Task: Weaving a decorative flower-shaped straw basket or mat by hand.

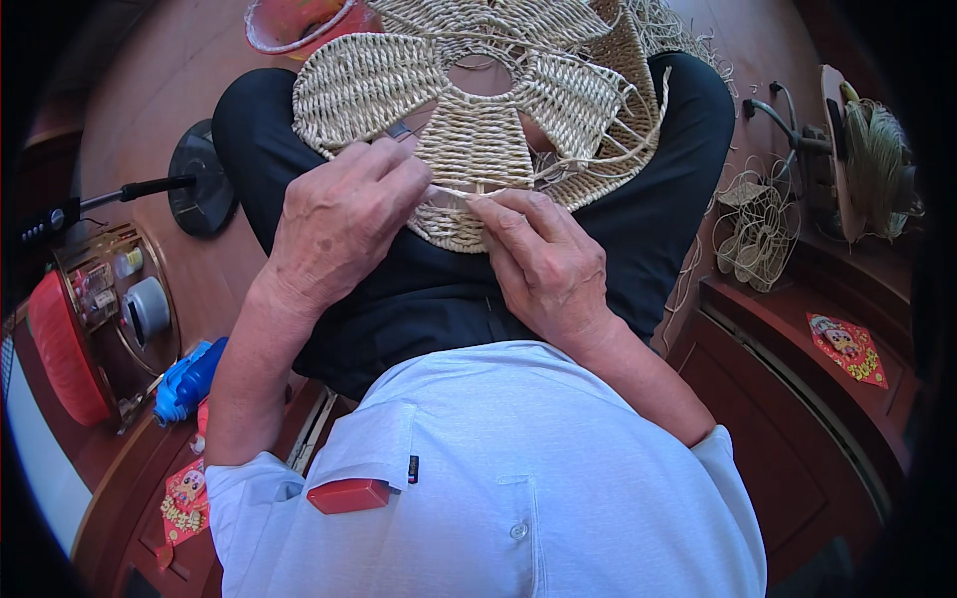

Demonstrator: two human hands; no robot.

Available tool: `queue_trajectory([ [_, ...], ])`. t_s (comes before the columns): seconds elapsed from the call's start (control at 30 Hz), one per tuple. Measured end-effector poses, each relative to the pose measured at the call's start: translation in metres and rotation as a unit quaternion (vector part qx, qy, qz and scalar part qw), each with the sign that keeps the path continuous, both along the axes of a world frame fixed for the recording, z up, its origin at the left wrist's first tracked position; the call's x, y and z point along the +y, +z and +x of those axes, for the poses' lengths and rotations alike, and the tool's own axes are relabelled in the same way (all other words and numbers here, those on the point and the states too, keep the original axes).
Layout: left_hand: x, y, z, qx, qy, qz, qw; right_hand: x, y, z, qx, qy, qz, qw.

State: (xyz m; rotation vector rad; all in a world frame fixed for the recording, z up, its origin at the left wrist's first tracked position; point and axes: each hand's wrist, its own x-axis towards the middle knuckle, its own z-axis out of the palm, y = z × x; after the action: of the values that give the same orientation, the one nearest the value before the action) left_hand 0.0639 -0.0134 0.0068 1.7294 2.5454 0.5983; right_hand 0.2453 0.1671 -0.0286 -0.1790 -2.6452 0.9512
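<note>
A woven straw basket with petal-shaped panels around a round opening rests on my lap, between my knees. Its nearest panel narrows toward the opening, and a gap separates that panel from the curved rim closest to me. Across this gap runs a pale straw cord, stretched between my two hands. My left hand is closed, pinching the cord's left part at the panel's left edge. My right hand pinches it where it meets the bottom of the panel. Loose cord ends stick out at the basket's right side.
Beyond my left knee stands a red bucket. Left are a round black stand base, a rack and a blue bottle. Right, loose cord lies on the floor near a hanging fibre bundle.
</note>
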Motion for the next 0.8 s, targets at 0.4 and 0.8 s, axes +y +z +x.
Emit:
queue_trajectory([
  [0.4,-0.010,0.037,-0.045,0.105,0.032,-0.041,0.993,-0.002,0.001,-0.002,-0.017,0.012,0.007,1.000],
  [0.8,0.066,0.023,-0.009,0.131,-0.084,0.140,0.978,-0.010,0.008,-0.010,-0.085,0.022,0.034,0.996],
])
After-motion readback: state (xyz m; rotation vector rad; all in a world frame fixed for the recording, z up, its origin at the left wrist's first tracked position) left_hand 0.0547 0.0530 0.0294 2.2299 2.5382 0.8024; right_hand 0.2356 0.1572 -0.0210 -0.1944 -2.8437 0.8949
